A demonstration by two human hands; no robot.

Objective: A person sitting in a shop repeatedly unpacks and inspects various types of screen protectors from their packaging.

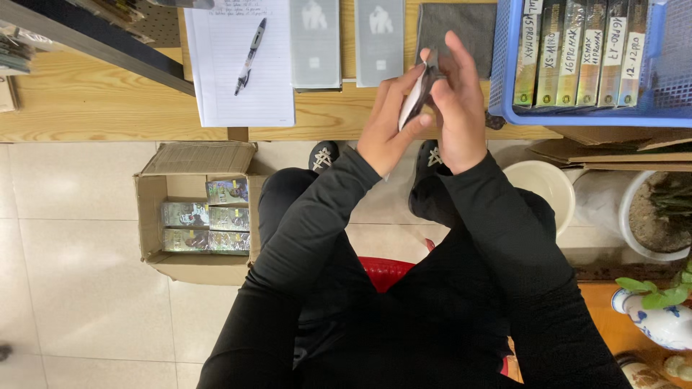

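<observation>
Your left hand [389,126] and right hand [455,108] meet above the front edge of the wooden desk [94,94], and between them you hold a thin flat packet [418,94], seen almost edge-on, white on one face and dark at the top. Your left fingers are curled narrowly around its lower side with the thumb pressed against the white face; your right fingers are closed on its top edge, the index finger raised above the rest. The packet is tilted, clear of the desk, just left of the blue plastic basket [504,72], which holds a row of upright flat boxes with handwritten labels. Behind your hands lies a dark grey cloth [461,25], and left of it two grey flat packets [346,43] lie side by side. Further left a pen [250,56] rests on a sheet of lined paper [238,94]. On the floor to your left an open cardboard box [194,216] holds stacked shiny packs. At your right stand a white bucket [548,187] and a plant pot [652,212].
</observation>
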